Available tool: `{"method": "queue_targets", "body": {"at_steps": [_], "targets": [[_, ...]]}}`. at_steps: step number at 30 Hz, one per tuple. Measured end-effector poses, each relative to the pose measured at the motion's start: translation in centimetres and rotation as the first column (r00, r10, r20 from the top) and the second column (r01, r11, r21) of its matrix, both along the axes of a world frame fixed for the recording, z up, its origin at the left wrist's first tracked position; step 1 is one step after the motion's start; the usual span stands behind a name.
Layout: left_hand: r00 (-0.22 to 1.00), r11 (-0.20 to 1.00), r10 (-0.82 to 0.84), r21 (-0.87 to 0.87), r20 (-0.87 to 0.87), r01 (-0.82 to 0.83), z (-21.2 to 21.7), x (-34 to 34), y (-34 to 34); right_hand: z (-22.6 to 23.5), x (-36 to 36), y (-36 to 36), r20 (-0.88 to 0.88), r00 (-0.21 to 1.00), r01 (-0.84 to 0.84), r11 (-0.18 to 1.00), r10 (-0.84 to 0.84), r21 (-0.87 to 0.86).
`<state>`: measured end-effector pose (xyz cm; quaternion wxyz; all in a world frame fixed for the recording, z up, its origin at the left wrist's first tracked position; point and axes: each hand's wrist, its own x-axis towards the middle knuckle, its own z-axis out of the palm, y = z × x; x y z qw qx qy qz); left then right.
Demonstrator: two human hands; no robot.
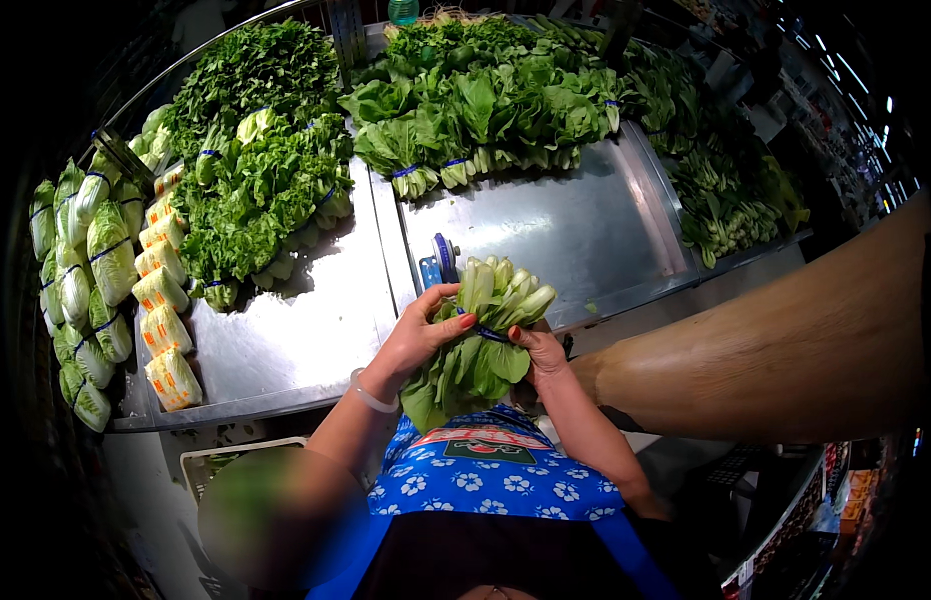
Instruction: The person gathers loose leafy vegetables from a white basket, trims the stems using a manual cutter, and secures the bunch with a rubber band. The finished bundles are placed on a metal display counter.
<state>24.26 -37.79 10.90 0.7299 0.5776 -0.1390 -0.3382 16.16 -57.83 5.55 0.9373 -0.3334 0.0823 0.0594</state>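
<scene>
A bunch of bok choy (471, 370) is held in front of my apron, its pale stem ends pointing away from me and its leaves hanging toward me. Dark blue tape (489, 332) wraps its middle. My left hand (431, 325) grips the bunch from the left, thumb across the stems. From the right, my right hand (538, 350) closes on it, thumb near the tape; its other fingers are partly hidden. Just beyond the bunch, a blue tape dispenser (441, 260) with a purple roll rests on the metal counter (526, 225).
Banded leafy greens (476, 110) line the counter's back. Lettuce bunches (246, 220), wrapped pale packages (166, 330) and taped napa cabbages (111, 250) fill the left. More greens (736, 200) lie at right. A thick brown column (766, 340) stands close on my right. A crate (201, 465) sits below, left.
</scene>
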Motion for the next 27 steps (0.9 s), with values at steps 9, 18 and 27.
{"method": "queue_targets", "body": {"at_steps": [9, 18, 27], "targets": [[0.032, 0.488, -0.342, 0.206, 0.939, -0.848, 2.8, 0.3, 5.1, -2.3, -1.5, -3.3, -0.144, 0.987, 0.078, 0.997, -0.077, 0.004], [0.856, 0.757, -0.511, -0.517, -0.085, 0.400, -3.3, -1.5, 3.7, 9.4, 2.2, -0.2, 0.725, 0.605, 0.779, -0.057, 0.329, -0.624], [0.844, 0.828, -0.143, -0.530, -0.517, -0.184, -5.5, -0.4, 4.1, 9.7, 1.2, 0.0, 0.575, 0.750, 0.618, -0.035, 0.327, -0.785]]}}
